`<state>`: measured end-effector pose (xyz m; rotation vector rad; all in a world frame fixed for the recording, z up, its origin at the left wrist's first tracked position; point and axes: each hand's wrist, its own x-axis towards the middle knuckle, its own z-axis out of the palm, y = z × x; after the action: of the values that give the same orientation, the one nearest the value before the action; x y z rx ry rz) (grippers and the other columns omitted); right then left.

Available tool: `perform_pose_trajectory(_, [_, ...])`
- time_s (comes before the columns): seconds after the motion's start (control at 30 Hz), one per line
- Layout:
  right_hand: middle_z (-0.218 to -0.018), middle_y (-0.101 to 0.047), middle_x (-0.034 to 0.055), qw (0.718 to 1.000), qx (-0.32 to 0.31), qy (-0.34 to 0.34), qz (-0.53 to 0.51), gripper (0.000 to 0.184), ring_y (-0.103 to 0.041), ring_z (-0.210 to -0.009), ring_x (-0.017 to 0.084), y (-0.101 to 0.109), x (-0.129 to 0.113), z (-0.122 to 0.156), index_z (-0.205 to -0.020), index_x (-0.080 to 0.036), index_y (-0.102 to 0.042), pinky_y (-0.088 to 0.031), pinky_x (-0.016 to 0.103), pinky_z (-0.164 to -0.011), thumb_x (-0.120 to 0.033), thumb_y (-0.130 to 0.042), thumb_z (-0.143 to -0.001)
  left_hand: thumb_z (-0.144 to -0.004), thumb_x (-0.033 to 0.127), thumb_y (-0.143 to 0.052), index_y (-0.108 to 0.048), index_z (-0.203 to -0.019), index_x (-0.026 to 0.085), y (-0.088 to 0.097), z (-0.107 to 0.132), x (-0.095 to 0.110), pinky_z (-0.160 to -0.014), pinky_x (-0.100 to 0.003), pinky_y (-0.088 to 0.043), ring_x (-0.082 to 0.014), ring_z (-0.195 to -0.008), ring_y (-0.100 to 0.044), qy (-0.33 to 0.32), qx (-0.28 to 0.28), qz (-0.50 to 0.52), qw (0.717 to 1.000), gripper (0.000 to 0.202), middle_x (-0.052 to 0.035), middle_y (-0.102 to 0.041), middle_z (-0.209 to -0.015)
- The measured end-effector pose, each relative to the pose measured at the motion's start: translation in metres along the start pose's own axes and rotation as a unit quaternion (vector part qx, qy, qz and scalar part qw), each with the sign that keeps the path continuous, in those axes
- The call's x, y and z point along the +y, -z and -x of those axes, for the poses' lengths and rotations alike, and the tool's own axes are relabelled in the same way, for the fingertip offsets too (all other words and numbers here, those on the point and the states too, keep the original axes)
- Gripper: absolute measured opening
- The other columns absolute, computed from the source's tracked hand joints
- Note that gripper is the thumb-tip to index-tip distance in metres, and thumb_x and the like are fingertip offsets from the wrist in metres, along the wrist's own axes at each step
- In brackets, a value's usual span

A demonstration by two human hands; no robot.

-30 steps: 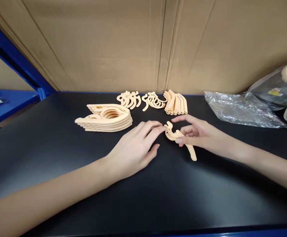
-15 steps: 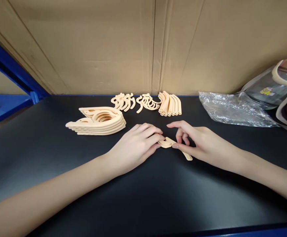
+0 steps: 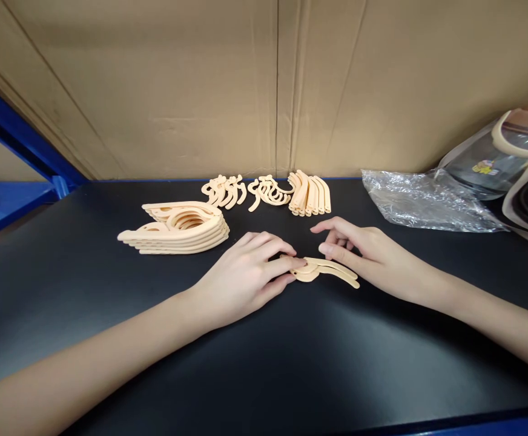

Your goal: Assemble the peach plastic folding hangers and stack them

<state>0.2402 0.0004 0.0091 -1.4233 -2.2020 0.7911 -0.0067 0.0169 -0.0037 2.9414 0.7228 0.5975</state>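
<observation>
A beige plastic folding hanger [image 3: 308, 270] lies on the black table in front of me, its two curved arms pointing right, one just above the other. My left hand [image 3: 257, 272] grips its left end between thumb and fingers, and those fingers hide part of it. Just right of the hanger hovers my right hand [image 3: 359, 247], holding nothing. Its index finger and thumb are apart, while the other fingers are curled. A stack of folded beige hangers [image 3: 177, 229] sits left of my left hand.
Along the back lie loose beige hooks [image 3: 222, 191], more curved pieces [image 3: 270, 192] and a bundle of hanger arms [image 3: 309, 192]. A crinkled clear plastic bag [image 3: 427, 197] and a clear bag with beige trim [image 3: 482, 166] are at the right. Cardboard [image 3: 177, 91] stands behind the table.
The hanger's arms now show as two separate pieces, where one stuck out before. My right thumb has come off the hanger. My left hand keeps its grip.
</observation>
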Motion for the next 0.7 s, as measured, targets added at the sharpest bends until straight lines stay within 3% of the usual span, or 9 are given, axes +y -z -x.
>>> perform_pose_trajectory(0.1, [-0.083,-0.066,0.0006,0.998,0.018,-0.025,-0.048,0.039,-0.062,-0.074,0.018,0.000,0.005,-0.003,-0.117,-0.028,-0.056,-0.049,0.031,-0.066,-0.056,-0.040,-0.096,-0.099,0.022,-0.049,-0.065,-0.115,0.022,0.000,0.000,0.000,-0.086,-0.034,-0.040,-0.0198,-0.104,-0.056,-0.007,0.005,-0.001,1.000,0.023,-0.0040,-0.066,-0.112])
perform_pose_trajectory(0.23, [-0.083,-0.067,0.0012,0.997,0.066,-0.006,-0.048,0.037,-0.062,-0.073,0.017,0.001,0.009,-0.008,-0.112,-0.024,-0.059,-0.049,0.031,-0.069,-0.054,-0.046,-0.094,-0.098,0.021,-0.049,-0.064,-0.116,0.021,-0.001,0.000,0.000,-0.086,-0.034,-0.040,-0.0195,-0.104,-0.056,-0.014,0.013,-0.002,1.000,0.023,-0.0037,-0.066,-0.111])
perform_pose_trajectory(0.33, [-0.082,-0.067,0.0008,0.993,0.111,0.034,0.022,0.028,-0.059,-0.069,0.016,0.006,0.003,-0.014,-0.106,-0.023,-0.062,-0.046,0.029,-0.064,-0.045,-0.055,-0.091,-0.097,0.020,-0.050,-0.063,-0.116,0.018,0.000,0.001,0.000,-0.087,-0.033,-0.039,-0.0187,-0.104,-0.056,-0.013,0.013,0.004,1.000,0.022,-0.0038,-0.065,-0.112])
perform_pose_trajectory(0.47, [-0.079,-0.066,0.0005,0.970,0.125,0.107,0.179,0.017,-0.058,-0.068,0.016,0.014,-0.013,-0.032,-0.100,-0.022,-0.066,-0.042,0.029,-0.062,-0.031,-0.056,-0.090,-0.096,0.020,-0.052,-0.060,-0.117,0.016,0.001,0.001,0.001,-0.088,-0.033,-0.039,-0.0189,-0.107,-0.055,-0.006,0.007,0.012,1.000,0.023,-0.0048,-0.064,-0.116])
perform_pose_trajectory(0.57, [-0.088,-0.067,0.0037,0.939,0.132,0.141,0.286,0.018,-0.060,-0.078,0.019,0.020,-0.022,-0.060,-0.094,-0.020,-0.069,-0.039,0.030,-0.066,-0.024,-0.052,-0.091,-0.096,0.024,-0.052,-0.059,-0.119,0.014,0.001,0.001,0.001,-0.089,-0.034,-0.040,-0.0202,-0.108,-0.054,0.008,0.004,0.018,1.000,0.026,-0.0061,-0.062,-0.119])
perform_pose_trajectory(0.7, [-0.088,-0.067,0.0059,0.922,0.149,0.133,0.333,0.019,-0.060,-0.083,0.022,0.021,-0.023,-0.105,-0.090,-0.018,-0.072,-0.037,0.030,-0.065,-0.026,-0.054,-0.090,-0.097,0.027,-0.051,-0.058,-0.119,0.014,0.002,0.002,0.002,-0.089,-0.034,-0.041,-0.0208,-0.106,-0.054,0.020,-0.001,0.020,1.000,0.027,-0.0063,-0.062,-0.120])
